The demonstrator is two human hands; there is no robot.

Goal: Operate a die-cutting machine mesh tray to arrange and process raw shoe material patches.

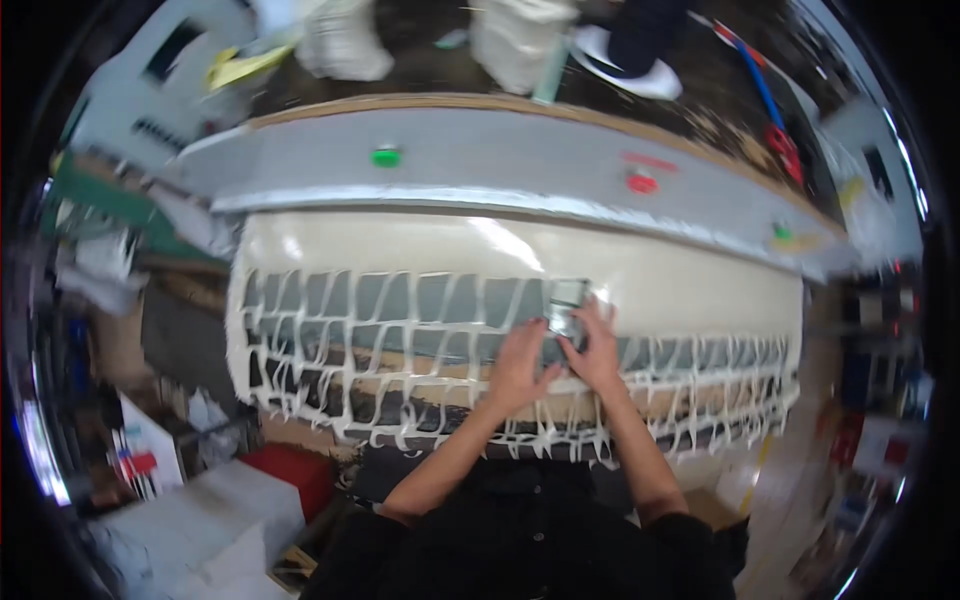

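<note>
A cream sheet, smooth and shiny like leather, lies before me with rows of cut-out openings along its near part. On it, right of the middle, is a small shiny rectangular metal cutting die. My right hand has its thumb and fingers around the die's near and right sides. Beside its near left edge is my left hand, thumb and fingers apart, fingertips at or close to the metal; blur hides whether they touch. Thin cream strips of the cut sheet hang under and around both hands.
Beyond the sheet runs a long grey machine beam with green buttons and a red button. Cream piles and red-handled scissors lie on top. A white-and-red box-like object stands at my lower left.
</note>
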